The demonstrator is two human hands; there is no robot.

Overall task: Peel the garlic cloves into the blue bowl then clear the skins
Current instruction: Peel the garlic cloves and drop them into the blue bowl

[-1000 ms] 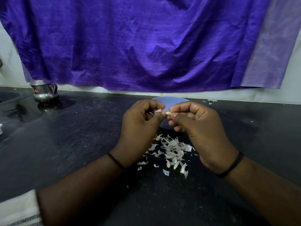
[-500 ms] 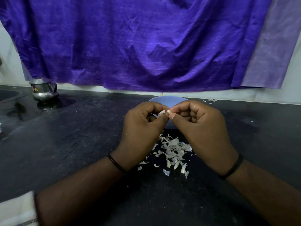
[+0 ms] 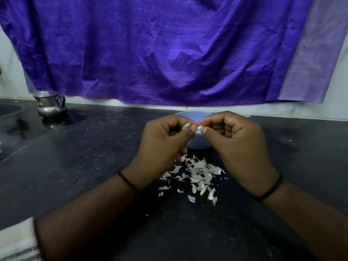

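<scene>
Both hands are raised over the black counter, just in front of the blue bowl (image 3: 195, 117), which they mostly hide. My right hand (image 3: 237, 144) pinches a small pale garlic clove (image 3: 199, 127) between thumb and forefinger. My left hand (image 3: 163, 142) pinches a thin flake of garlic skin (image 3: 186, 125) right beside the clove. A loose heap of white garlic skins (image 3: 197, 172) lies on the counter below and between the wrists. What is inside the bowl is hidden.
A steel jug (image 3: 49, 105) stands at the back left of the black counter (image 3: 94, 166). A purple cloth (image 3: 160, 53) hangs along the wall behind. A few skin scraps (image 3: 247, 116) lie right of the bowl. A striped white cloth (image 3: 17, 243) shows at the lower left.
Both hands have risen slightly and stayed together at the clove. The left thumb and finger have pulled a flake of skin a little away from the clove.
</scene>
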